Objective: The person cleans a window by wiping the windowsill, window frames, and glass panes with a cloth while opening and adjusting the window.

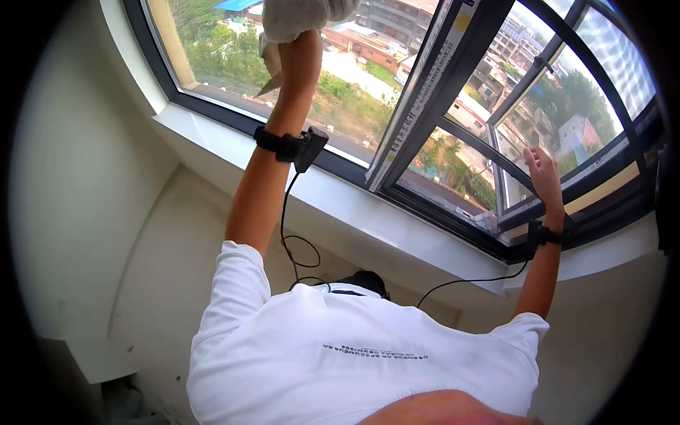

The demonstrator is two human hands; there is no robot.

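Note:
A fluffy white cloth (pixel 296 18) covers most of my left hand (pixel 301 42) at the top of the view. That hand holds the cloth in front of the large left window pane (pixel 347 92); its fingers are hidden. On the right, my right hand (pixel 542 170) is raised near the dark frame of the window sash (pixel 506 166), which is swung open. The fingers of this hand are loosely bent, with nothing seen in them. Whether they touch the frame, I cannot tell.
A dark mullion with a printed strip (pixel 418 106) parts the panes. Below runs a white sill (pixel 205 142). Black cables (pixel 283 212) hang from bands (pixel 287 145) on both wrists. Buildings and trees show outside. A pale wall (pixel 78 142) stands at left.

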